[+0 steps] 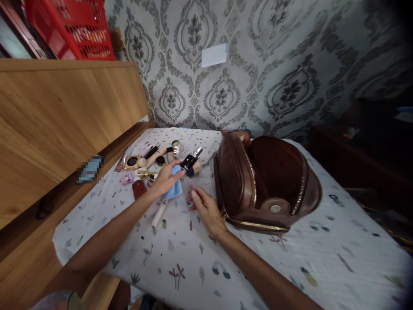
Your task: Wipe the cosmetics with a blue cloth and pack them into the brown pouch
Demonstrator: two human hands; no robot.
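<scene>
Wallpaper (222,97) backs the counter (190,252). Toward its far edge, the left hand (166,178) grips a cloth (174,190) and bottle (189,161), partly hiding both; the right hand (208,211), fingers loosely apart, is by a bag (230,172), its inside dim.

I saw gray damask wallpaper (251,86) bearing 1 white sheet (214,55); left, 1 wooden unit (71,103) with 1 red basket (88,21) on top; far right was dark.

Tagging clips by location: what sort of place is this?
Probably a home, perhaps a bedroom: grey damask-patterned wallpaper, a white cloth with small printed motifs, and small black, beige and pink cosmetics containers spread on it.
</scene>
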